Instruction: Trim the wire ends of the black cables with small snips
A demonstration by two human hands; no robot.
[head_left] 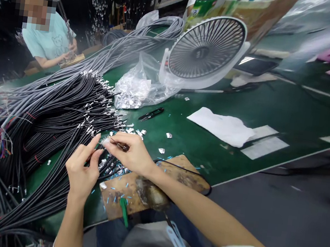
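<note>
My left hand [83,167] pinches the end of a thin black cable [104,160] between thumb and fingers, index finger raised. My right hand [130,151] is closed on a small dark tool [120,146] held at that cable's foil-wrapped tip. Both hands work at the near edge of a large heap of black cables [47,125] on the green table [275,109]. Bits of silver foil [140,132] lie scattered beside them. A worn wooden board [132,193] sits under my right wrist.
A white desk fan [205,50] stands behind a crumpled clear bag of foil [136,88]. Black snips [151,114] lie near it. White cloth [221,126] and paper labels [266,146] lie to the right. Another person [47,39] works at the far left.
</note>
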